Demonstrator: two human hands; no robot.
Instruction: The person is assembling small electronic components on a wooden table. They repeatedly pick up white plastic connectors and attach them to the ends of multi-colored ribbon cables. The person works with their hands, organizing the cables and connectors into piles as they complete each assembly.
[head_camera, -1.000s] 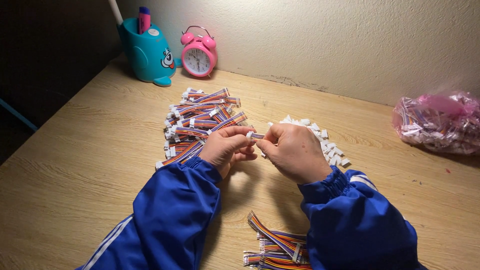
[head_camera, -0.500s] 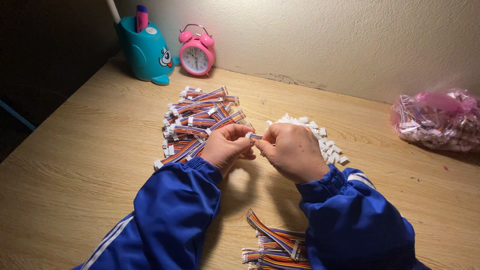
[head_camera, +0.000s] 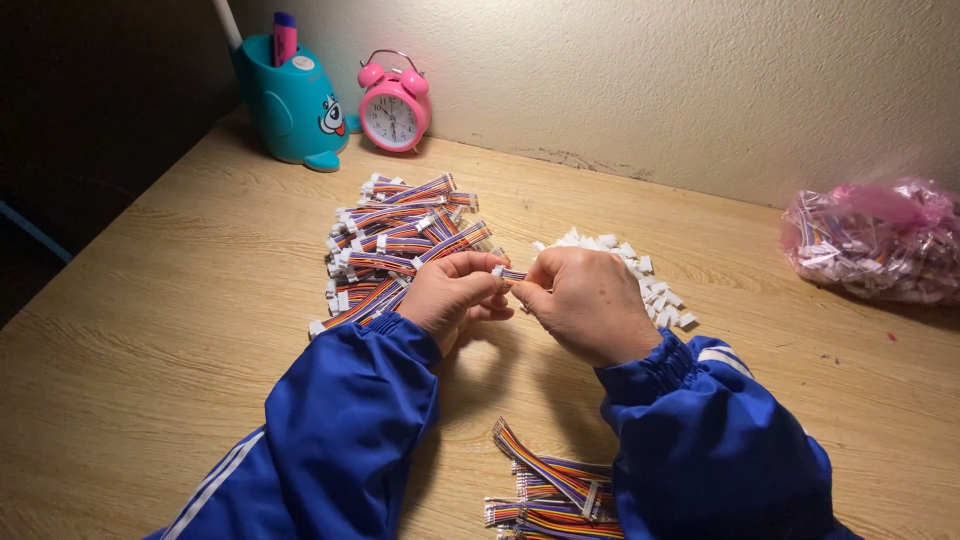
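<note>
between both hands (head_camera: 590, 300), pinched ribbon cable (head_camera: 512, 274)

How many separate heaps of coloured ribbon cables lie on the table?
2: one heap behind the left hand, another near the right sleeve, partly hidden.

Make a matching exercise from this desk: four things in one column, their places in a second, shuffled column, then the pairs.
1. alarm clock
2. pink bag
3. white connectors
4. ribbon cable

A. pinched between left hand and right hand
B. far right of the desk
C. loose pile behind the right hand
D. by the wall, beside the teal pen holder

Pairs: 1-D, 2-B, 3-C, 4-A
</note>
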